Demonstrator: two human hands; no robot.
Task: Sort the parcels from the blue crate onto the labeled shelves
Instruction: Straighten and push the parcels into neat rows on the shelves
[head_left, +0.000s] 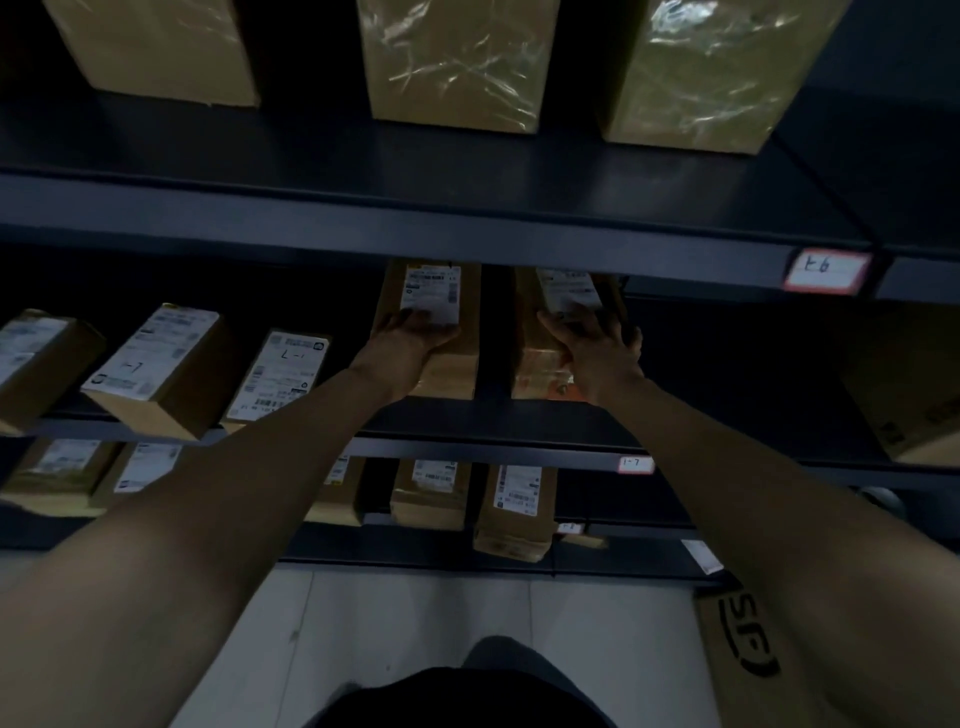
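Observation:
Two brown parcels with white labels lie side by side on the middle shelf (498, 415). My left hand (410, 338) rests flat on top of the left parcel (447, 364), fingers over its label. My right hand (592, 343) lies on the right parcel (540, 358), fingers spread across its label and far edge. Both arms reach forward into the shelf bay. The shelf's front rail carries a small tag marked 1-7 (636, 464). The blue crate is out of view.
Three large wrapped boxes (457, 62) stand on the upper shelf, whose rail has a tag (826, 271). More labeled parcels (156, 369) lie to the left and on the lower shelf (514, 512). A carton (743, 639) sits on the tiled floor at right.

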